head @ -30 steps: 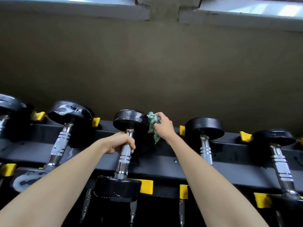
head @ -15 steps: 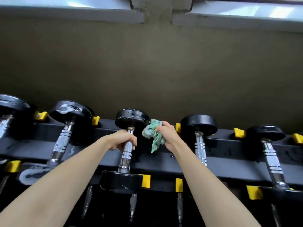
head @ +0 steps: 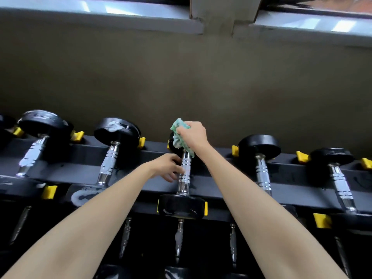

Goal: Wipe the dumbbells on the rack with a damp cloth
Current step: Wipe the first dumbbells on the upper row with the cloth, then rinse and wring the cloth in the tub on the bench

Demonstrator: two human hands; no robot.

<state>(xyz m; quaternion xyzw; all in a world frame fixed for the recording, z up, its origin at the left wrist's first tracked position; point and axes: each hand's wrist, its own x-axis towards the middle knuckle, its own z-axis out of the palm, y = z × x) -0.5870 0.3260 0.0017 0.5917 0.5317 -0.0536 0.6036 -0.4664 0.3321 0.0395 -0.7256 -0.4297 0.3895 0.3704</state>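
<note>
Cloth, bunched in the pinching right hand, presses the far head of the centre dumbbell at 12 o'clock on the rack. Left hand curls round the chrome handle from 9 o'clock. Best to steady that bar, sweep around the head's rim, then work down toward the 6 o'clock head

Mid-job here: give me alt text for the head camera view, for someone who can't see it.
A right hand presses a green cloth onto the far end of a dumbbell on a black rack, while the left hand holds its chrome handle. More dumbbells sit on either side.
</note>
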